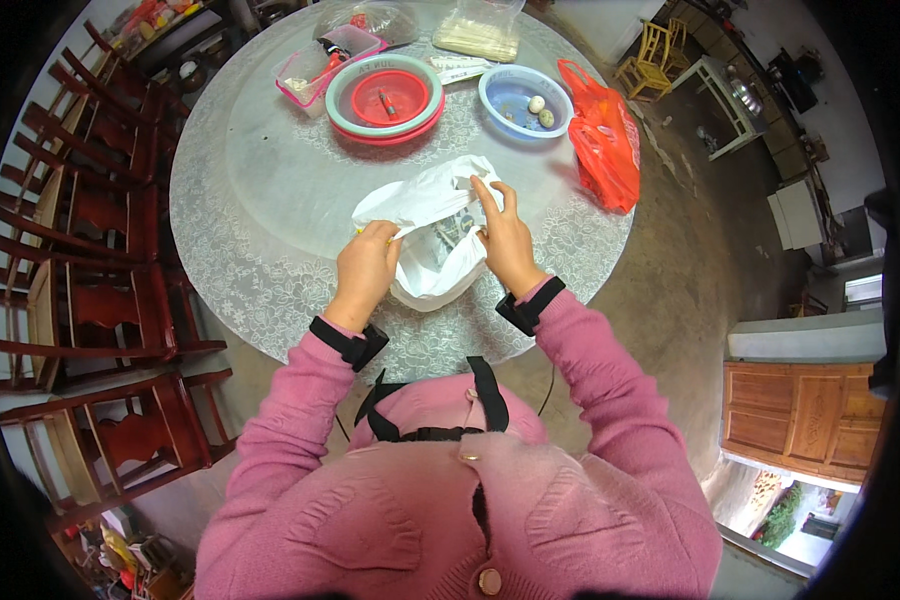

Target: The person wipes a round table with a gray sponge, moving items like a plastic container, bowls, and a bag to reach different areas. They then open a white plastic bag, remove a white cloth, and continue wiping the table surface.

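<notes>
A white plastic bag [410, 203] sits on the round table's near half, its mouth wide open toward the person; what lies inside is too unclear to name. The left hand [368, 262] pinches the bag's left edge between thumb and fingers. The right hand [511, 245] is at the opposite edge, thumb and fingers spread apart; whether they pinch any plastic cannot be told. Beyond the bag, a small red basin [407, 113] rests inside a pale green basin [338, 100]. To their right, a blue basin [497, 112] holds rounded, egg-like things [537, 104], with a red plastic bag [608, 145] just beside it. A lacy cloth [240, 268] covers the table; dark red wooden chairs [135, 440] stand along the left.
</notes>
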Demonstrator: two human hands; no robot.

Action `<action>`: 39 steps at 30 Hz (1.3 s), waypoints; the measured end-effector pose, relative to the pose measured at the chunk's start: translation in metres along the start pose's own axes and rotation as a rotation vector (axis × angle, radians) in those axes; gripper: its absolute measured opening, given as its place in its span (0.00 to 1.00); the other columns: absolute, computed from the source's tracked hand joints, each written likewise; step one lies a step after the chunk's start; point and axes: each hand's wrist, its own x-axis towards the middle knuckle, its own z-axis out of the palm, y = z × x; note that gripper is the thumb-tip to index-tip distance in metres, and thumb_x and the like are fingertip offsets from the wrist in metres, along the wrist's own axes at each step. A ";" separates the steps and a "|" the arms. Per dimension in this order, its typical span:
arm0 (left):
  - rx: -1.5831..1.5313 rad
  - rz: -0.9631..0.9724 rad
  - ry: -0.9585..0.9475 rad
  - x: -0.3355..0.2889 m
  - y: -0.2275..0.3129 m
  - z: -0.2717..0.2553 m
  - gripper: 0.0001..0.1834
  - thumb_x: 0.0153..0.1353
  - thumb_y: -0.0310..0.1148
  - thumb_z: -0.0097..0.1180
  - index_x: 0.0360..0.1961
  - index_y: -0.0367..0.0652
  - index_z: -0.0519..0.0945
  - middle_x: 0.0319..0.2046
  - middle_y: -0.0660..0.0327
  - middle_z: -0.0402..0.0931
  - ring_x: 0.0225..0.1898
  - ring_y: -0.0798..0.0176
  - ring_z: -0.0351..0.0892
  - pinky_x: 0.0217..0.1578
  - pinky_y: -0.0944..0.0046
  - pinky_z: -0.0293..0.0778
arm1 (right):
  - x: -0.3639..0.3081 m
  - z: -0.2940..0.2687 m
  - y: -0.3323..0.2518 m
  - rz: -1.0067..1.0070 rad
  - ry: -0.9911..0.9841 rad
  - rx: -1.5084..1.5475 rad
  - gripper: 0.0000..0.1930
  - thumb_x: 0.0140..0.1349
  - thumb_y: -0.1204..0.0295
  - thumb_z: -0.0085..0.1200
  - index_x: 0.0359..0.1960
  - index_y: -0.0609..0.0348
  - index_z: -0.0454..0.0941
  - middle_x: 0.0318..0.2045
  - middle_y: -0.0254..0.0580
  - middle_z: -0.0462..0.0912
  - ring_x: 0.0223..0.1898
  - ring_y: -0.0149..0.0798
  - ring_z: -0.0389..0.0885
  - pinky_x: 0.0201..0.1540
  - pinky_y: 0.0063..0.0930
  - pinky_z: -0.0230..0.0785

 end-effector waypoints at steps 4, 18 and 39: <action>-0.009 0.013 -0.011 -0.003 0.000 -0.002 0.09 0.64 0.31 0.59 0.44 0.41 0.84 0.44 0.56 0.83 0.42 0.47 0.83 0.41 0.53 0.78 | 0.007 0.004 0.015 -0.086 0.063 -0.076 0.20 0.55 0.82 0.60 0.51 0.54 0.76 0.68 0.54 0.63 0.37 0.57 0.85 0.40 0.47 0.78; -0.396 -0.150 0.090 -0.015 -0.075 -0.001 0.27 0.73 0.47 0.50 0.64 0.38 0.73 0.59 0.45 0.76 0.63 0.47 0.74 0.63 0.55 0.67 | 0.005 0.013 0.061 0.061 -0.238 0.694 0.08 0.70 0.69 0.59 0.43 0.60 0.76 0.32 0.32 0.81 0.31 0.24 0.76 0.36 0.24 0.70; -1.142 -0.700 -0.360 -0.034 -0.087 0.072 0.36 0.78 0.53 0.40 0.68 0.28 0.68 0.60 0.54 0.77 0.55 0.62 0.79 0.57 0.61 0.73 | -0.024 0.010 0.109 0.456 -0.399 1.378 0.29 0.71 0.57 0.56 0.66 0.65 0.71 0.56 0.42 0.81 0.57 0.36 0.80 0.62 0.31 0.70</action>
